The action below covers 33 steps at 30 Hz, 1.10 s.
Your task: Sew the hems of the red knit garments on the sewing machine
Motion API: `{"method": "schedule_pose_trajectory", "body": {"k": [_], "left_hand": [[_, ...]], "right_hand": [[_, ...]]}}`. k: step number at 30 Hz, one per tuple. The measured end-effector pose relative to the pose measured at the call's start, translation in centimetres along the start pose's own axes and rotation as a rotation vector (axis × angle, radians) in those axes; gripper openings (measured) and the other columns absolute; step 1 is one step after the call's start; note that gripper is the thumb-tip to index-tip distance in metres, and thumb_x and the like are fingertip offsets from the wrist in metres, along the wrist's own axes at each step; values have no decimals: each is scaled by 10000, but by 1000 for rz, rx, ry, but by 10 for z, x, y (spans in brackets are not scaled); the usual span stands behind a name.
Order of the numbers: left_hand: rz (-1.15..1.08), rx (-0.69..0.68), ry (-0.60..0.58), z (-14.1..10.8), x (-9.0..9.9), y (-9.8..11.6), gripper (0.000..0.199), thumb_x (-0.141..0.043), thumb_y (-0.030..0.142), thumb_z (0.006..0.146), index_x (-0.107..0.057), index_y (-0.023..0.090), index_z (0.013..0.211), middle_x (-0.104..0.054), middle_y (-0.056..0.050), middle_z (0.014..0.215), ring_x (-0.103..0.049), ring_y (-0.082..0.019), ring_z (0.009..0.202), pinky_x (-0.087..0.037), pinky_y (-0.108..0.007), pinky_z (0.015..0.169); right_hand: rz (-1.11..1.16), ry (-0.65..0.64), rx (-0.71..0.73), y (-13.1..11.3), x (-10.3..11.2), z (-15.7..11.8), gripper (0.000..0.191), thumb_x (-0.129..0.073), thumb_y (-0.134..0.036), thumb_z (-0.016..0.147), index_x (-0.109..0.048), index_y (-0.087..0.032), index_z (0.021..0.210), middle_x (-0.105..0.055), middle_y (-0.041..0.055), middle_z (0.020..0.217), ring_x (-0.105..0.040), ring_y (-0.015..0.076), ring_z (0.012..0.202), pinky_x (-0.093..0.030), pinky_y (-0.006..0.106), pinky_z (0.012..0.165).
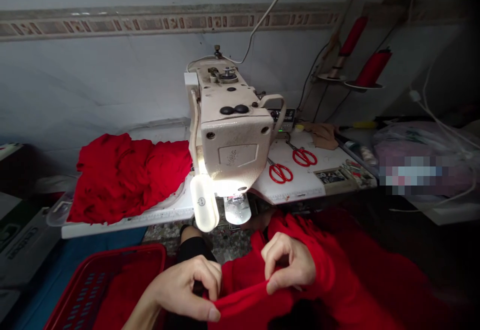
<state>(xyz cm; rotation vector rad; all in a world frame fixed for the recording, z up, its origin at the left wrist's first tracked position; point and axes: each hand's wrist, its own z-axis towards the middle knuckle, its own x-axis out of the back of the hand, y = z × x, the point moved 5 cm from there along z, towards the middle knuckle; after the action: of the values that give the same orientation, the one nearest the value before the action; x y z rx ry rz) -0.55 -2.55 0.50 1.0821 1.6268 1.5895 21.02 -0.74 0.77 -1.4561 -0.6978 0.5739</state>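
Observation:
Red fabric [255,302] stretches between my two hands, low in front of me, with a folded edge running from one to the other. My left hand [191,285] pinches that edge at its left end, thumb against the fingers. At the right end, my right hand [288,262] is closed on the same edge between thumb and forefinger. More of the cloth spreads over my lap to the right. Just beyond my hands stands a pale sewing machine [236,135], its lamp [204,202] lit beside the needle area.
A heap of red fabric [127,175] lies left of the machine on the white table [157,214]. Two pairs of red-handled scissors [280,172] rest on the right. A red basket [159,260] holds more cloth at lower left. Red thread cones [375,67] stand at the back right.

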Motion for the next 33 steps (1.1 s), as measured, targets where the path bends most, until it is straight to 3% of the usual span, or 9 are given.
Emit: {"method": "schedule_pose_trajectory", "body": {"k": [4,9,13,16,18,21,24,28,33], "left_hand": [[-43,-31,-37,-4,2,7,429,-775,622,786,-672,251,596,-604,-65,586,-560,-225,653,-491,-396,725],[-186,-129,311,-34,49,-3,494,-784,527,817,-547,218,512,-488,-18,520,-512,-187,593,-413,-328,608],[-36,65,400,-54,69,-22,319,-764,371,877,-649,184,646,-575,-6,664,-526,-153,658,-436,-283,675],[37,119,368,-51,61,-20,189,-746,323,901,-718,175,786,-671,-61,945,-629,-228,991,-469,-341,950],[-8,109,398,-42,50,-17,204,-720,334,926,-717,169,806,-684,-84,1036,-615,-262,1117,-437,-364,1036],[-114,187,424,-20,27,-22,265,-667,398,966,-690,158,858,-694,-62,890,-642,-203,880,-487,-292,834],[-160,249,364,2,4,-34,314,-634,453,979,-673,150,909,-640,-20,784,-569,-153,726,-441,-243,683],[-36,265,321,10,-2,-46,327,-671,450,951,-694,140,846,-610,-8,771,-535,-150,743,-407,-242,693],[84,263,378,1,13,-42,315,-679,423,944,-688,148,790,-641,-19,785,-574,-172,780,-430,-261,744]], "right_hand": [[0,-4,39,-2,1,7,242,-823,-410,796,-829,-180,723,-506,-25,538,-410,106,491,-251,284,503],[-20,117,55,-3,29,0,270,-810,-444,786,-800,-202,665,-477,-28,538,-401,117,497,-269,300,530],[-112,207,75,3,51,-9,303,-781,-458,824,-795,-204,659,-487,-24,526,-401,116,489,-288,299,519],[-224,307,62,12,52,0,321,-765,-458,851,-803,-180,695,-587,21,617,-518,139,573,-399,288,555],[-273,376,1,21,41,13,339,-784,-501,826,-820,-164,796,-678,67,787,-583,146,635,-474,278,589],[-206,204,-136,35,4,33,625,-894,-556,677,-764,-198,1173,-747,73,1041,-634,126,655,-514,244,604],[-149,-23,-246,42,-27,39,682,-907,-601,625,-756,-199,1155,-738,-10,784,-615,106,580,-456,201,543],[-236,2,-216,38,-13,27,425,-820,-567,777,-816,-148,846,-556,-52,509,-430,64,454,-300,206,446],[-157,127,-91,34,20,10,386,-759,-497,850,-780,-123,756,-669,37,695,-538,99,546,-389,207,478]]}}
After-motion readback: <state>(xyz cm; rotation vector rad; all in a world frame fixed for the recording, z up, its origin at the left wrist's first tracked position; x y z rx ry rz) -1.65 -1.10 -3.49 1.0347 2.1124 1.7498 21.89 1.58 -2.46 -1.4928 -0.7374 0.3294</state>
